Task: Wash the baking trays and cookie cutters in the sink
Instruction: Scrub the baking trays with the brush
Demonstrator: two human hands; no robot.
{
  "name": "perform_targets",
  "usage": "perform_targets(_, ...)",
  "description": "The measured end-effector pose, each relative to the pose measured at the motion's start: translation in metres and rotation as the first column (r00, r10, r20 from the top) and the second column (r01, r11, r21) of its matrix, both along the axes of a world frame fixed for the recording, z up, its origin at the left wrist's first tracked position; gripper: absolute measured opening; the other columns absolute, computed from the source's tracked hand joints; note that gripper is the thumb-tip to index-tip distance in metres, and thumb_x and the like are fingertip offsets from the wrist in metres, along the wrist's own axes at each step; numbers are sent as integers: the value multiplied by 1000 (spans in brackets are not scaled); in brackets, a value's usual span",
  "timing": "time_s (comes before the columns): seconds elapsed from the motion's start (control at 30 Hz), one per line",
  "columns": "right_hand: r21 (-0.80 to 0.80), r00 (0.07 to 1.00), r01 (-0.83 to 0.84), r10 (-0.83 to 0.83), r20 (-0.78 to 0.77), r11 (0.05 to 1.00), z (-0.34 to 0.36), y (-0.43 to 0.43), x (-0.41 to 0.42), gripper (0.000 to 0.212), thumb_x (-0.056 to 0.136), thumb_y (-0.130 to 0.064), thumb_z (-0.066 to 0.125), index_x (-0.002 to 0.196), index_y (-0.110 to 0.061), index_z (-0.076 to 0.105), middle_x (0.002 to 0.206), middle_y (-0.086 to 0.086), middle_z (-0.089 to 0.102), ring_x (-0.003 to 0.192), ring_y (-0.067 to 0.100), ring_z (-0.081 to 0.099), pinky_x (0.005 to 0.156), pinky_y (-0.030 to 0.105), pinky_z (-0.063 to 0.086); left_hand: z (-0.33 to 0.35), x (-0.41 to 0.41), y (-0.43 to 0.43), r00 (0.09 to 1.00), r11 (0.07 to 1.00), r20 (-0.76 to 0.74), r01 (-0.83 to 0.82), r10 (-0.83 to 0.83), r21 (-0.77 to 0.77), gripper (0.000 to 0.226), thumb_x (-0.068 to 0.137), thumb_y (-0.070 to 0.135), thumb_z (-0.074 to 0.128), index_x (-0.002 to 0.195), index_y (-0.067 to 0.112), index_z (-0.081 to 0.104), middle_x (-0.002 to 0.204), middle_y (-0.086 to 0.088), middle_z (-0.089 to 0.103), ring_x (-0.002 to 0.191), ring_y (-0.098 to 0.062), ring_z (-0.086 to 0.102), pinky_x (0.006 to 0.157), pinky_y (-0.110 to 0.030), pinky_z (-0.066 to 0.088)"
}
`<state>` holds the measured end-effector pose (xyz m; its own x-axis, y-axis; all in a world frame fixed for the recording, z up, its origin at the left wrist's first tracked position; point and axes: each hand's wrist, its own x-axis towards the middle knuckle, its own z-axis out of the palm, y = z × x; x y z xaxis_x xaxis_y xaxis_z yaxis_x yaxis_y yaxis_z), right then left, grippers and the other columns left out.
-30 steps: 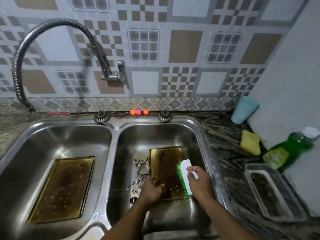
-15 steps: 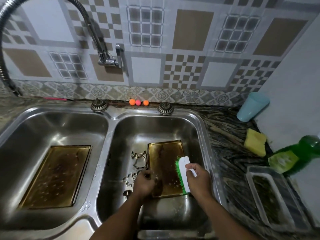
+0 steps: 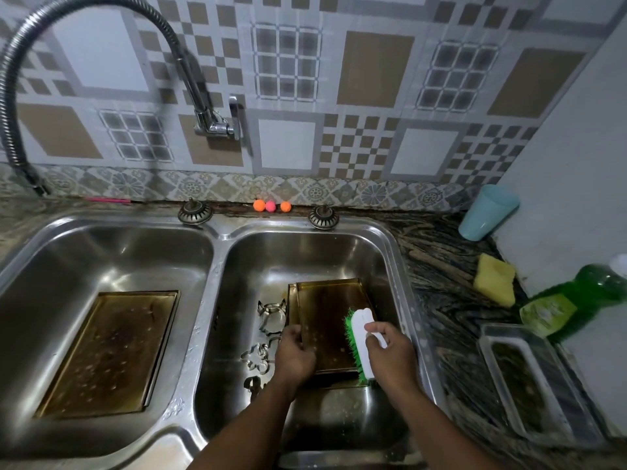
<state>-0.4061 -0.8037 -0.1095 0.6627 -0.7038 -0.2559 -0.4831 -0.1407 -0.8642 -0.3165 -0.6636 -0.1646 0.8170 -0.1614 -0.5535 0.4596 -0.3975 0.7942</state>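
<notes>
Steel makes up the double sink (image 3: 217, 232), and a flexible tap hose (image 3: 13, 96) arches over its far left corner from a wall fitting (image 3: 217, 127). Flat on the floor of the left basin lies a brown, stained tray (image 3: 108, 351), wet with droplets and well apart from both hands. Two round strainer plugs (image 3: 195, 212) sit on the far rim of the sink, with three small orange and pink balls (image 3: 271, 205) between them against the patterned tiles. In the right basin, metal cutters (image 3: 271, 315) lie scattered on the steel along the left side of a second tray (image 3: 330, 310), which rests toward the right wall of that basin. The left hand (image 3: 295, 354) grips the near left edge of this second tray, its fingers curled and pressed together over the rim, just right of the nearest cutters. The right hand (image 3: 390, 354) holds a brush (image 3: 361, 337) with a white back and green bristles, fingers wrapped together over the white handle; the brush stands on its side with the bristles turned left onto the right part of the second tray. On the dark marbled counter to the right, a pale blue cup (image 3: 488, 212) stands upside down in the far corner, a yellow sponge (image 3: 495, 278) lies nearer, and a green soap bottle (image 3: 573, 300) leans tilted against the right wall. Nearest on that counter sits a clear rectangular tub (image 3: 543, 385), just beside the bottle's base.
</notes>
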Motion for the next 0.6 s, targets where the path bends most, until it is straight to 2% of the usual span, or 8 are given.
perform_targets(0.07,-18,1000,2,-2,5,1000,7,0,-1,20,96,-9,58,97,-26,69,122,1,65,111,23,62,73,24,52,11,1,-1,999,999,32,6,-5,-32,32,95,8,61,118,24,46,101,1,65,80,-9,60,61,-18,47)
perform_targets(0.13,-18,1000,8,-8,6,1000,15,2,-2,19,96,-9,57,98,-24,69,120,0,63,110,23,61,66,18,48,22,1,-1,996,997,74,53,-49,-53,36,98,9,55,125,28,41,117,-3,64,94,-15,61,79,-29,54)
perform_targets(0.2,-17,1000,19,-19,5,1000,22,6,-2,20,97,-10,56,98,-26,68,117,-2,61,107,22,60,63,15,47,32,2,3,983,985,123,147,-135,-95,61,95,5,53,141,38,30,127,2,59,108,-21,60,90,-43,57)
perform_targets(0.27,-28,999,34,-34,5,999,28,12,-3,20,97,-12,56,98,-28,68,116,-4,60,104,21,59,61,17,46,39,3,10,971,962,130,222,-203,-156,85,92,2,53,146,57,17,131,4,54,106,-28,66,78,-50,62)
perform_targets(0.37,-46,997,81,-80,12,996,36,23,-6,20,96,-12,56,98,-29,68,115,-2,62,102,24,61,64,23,48,58,5,22,959,935,136,273,-247,-227,86,98,-1,48,152,55,12,141,4,47,93,-24,72,63,-39,63)
perform_targets(0.43,-68,991,132,-130,31,989,43,31,-8,20,96,-12,56,99,-28,68,113,-2,61,100,25,62,63,24,48,71,5,35,936,926,225,316,-269,-207,82,99,-4,45,156,45,13,149,8,39,108,-11,63,73,-22,61)
perform_targets(0.53,-49,960,253,-245,136,966,51,42,-6,21,94,-7,57,95,-24,70,113,2,63,99,24,60,79,37,57,86,13,55,906,912,303,362,-295,-192,88,96,-5,49,154,51,13,157,9,33,134,-11,45,103,-25,50)
perform_targets(0.6,-20,940,301,-293,175,953,58,48,-2,21,92,-4,57,92,-21,70,111,3,63,98,23,59,83,39,56,94,23,67,910,908,289,363,-297,-209,94,93,-5,54,152,56,13,153,12,36,127,-6,50,98,-20,50)
